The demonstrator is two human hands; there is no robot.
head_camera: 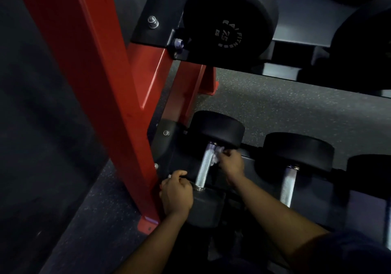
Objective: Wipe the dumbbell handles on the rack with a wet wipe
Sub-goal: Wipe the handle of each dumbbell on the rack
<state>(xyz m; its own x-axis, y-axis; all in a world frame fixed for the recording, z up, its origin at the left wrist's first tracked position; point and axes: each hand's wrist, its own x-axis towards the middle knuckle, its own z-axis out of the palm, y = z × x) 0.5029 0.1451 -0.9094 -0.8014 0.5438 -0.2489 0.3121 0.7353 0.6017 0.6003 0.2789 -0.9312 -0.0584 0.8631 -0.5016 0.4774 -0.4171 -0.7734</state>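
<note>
On the rack's lowest shelf lies a black dumbbell with a knurled silver handle [203,165]. My right hand [231,164] pinches a crumpled white wet wipe [216,156] against the upper right side of that handle. My left hand [176,194] grips the near black head [208,207] of the same dumbbell from its left side. A second dumbbell's silver handle [288,186] lies to the right, untouched.
A red rack upright [101,87] stands close on the left, bolted to the speckled rubber floor [296,108]. The shelf above carries a large black dumbbell [230,23] marked 75. A third dumbbell head [369,174] sits at the far right.
</note>
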